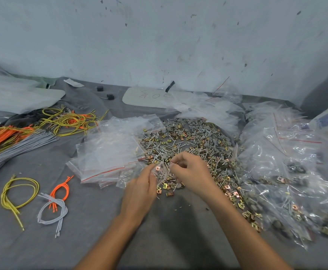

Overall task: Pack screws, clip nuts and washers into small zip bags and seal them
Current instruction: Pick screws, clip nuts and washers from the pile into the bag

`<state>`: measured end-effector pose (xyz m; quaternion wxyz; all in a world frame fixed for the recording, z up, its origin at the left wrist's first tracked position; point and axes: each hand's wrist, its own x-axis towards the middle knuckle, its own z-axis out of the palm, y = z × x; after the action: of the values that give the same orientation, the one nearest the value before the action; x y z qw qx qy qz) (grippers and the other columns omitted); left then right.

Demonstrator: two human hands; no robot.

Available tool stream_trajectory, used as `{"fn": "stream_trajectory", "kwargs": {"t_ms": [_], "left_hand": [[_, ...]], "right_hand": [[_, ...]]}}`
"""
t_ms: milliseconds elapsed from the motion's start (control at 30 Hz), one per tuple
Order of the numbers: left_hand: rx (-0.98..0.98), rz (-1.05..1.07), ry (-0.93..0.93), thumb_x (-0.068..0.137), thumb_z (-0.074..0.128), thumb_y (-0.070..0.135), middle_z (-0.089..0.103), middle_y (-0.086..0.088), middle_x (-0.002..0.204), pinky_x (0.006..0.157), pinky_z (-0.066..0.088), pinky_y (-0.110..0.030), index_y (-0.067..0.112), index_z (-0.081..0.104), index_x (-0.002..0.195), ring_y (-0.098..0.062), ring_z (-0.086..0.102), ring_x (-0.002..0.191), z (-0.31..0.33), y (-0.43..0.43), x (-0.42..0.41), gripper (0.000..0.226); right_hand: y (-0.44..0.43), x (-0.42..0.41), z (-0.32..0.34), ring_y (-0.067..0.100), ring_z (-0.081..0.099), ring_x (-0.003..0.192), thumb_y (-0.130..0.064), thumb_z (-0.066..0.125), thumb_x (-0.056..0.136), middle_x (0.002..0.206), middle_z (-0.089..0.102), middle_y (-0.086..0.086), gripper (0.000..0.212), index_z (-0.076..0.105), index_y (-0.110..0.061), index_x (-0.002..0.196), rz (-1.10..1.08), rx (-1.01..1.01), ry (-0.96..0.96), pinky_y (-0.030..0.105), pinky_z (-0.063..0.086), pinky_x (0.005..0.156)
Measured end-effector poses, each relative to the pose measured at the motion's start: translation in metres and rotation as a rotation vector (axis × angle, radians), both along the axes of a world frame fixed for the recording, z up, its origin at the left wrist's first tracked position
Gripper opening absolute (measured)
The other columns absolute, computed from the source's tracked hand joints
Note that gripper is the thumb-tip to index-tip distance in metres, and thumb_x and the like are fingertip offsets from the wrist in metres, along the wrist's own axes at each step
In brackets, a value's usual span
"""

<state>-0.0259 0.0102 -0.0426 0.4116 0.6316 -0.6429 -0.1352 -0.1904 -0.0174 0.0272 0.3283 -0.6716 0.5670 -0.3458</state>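
Note:
A wide heap of screws, brass clip nuts and grey washers (188, 141) lies on the grey cloth in the middle. At its near edge my left hand (141, 190) grips a small clear zip bag (161, 171) with a clip nut and some screws inside. My right hand (188, 170) hovers just right of the bag's mouth, its fingers curled and pinching what looks like screws at the opening. A stack of empty zip bags with red seal lines (108, 152) lies to the left of the heap.
Filled bags (287, 172) pile up on the right. Yellow, orange and grey cords (19, 193) lie at the left, with more bundles (65, 119) behind them. A white board with writing (149, 97) rests near the stained wall (159, 36).

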Motion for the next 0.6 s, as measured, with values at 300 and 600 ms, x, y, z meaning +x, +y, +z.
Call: {"fn": "stream_trajectory", "kwargs": {"t_ms": [300,600], "left_hand": [[-0.013,-0.007,0.022,0.103,0.047,0.025,0.071,0.001,0.120,0.083,0.048,-0.036,0.032,0.058,0.133,-0.028,0.064,0.106,0.001,0.002,0.001,0.032],[-0.040,-0.009,0.030,0.103,0.046,0.024,0.074,0.001,0.099,0.068,0.045,-0.035,0.033,0.058,0.132,-0.026,0.066,0.086,0.002,0.003,0.000,0.033]], "right_hand": [[0.003,0.019,-0.024,0.010,0.057,0.080,-0.048,0.062,0.094,0.085,0.059,-0.014,0.019,0.070,-0.032,0.098,0.070,-0.294,0.499,0.032,0.046,0.071],[-0.019,-0.021,-0.012,0.008,0.059,0.068,-0.038,0.058,0.098,0.077,0.063,-0.013,0.015,0.068,-0.029,0.092,-0.030,-0.073,0.570,0.031,0.051,0.064]]}}
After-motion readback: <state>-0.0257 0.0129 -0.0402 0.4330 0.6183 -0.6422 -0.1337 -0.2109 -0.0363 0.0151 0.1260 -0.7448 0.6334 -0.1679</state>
